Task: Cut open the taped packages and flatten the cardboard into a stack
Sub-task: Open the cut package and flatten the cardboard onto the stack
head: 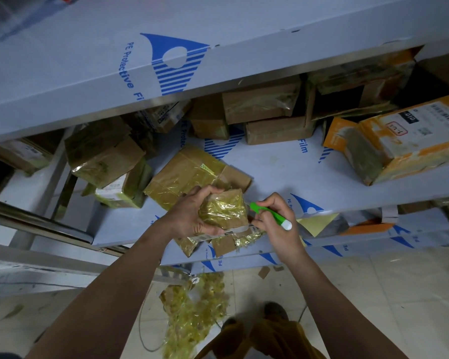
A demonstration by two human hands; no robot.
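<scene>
My left hand [189, 213] grips a small cardboard package [224, 209] wrapped in yellowish clear tape, holding it just above the front edge of the middle shelf [278, 172]. My right hand [275, 218] holds a green cutter with a white end [270, 215], its tip against the package's right side. Torn tape and cardboard scraps [226, 242] lie under the package. A larger taped package [189, 174] lies flat just behind my hands.
Several taped cardboard boxes [262, 107] crowd the back of the shelf, an orange-and-white box [399, 141] at the right, more boxes [104, 156] at the left. The upper shelf [140, 60] overhangs. A pile of peeled tape [195, 309] lies on the tiled floor by my feet.
</scene>
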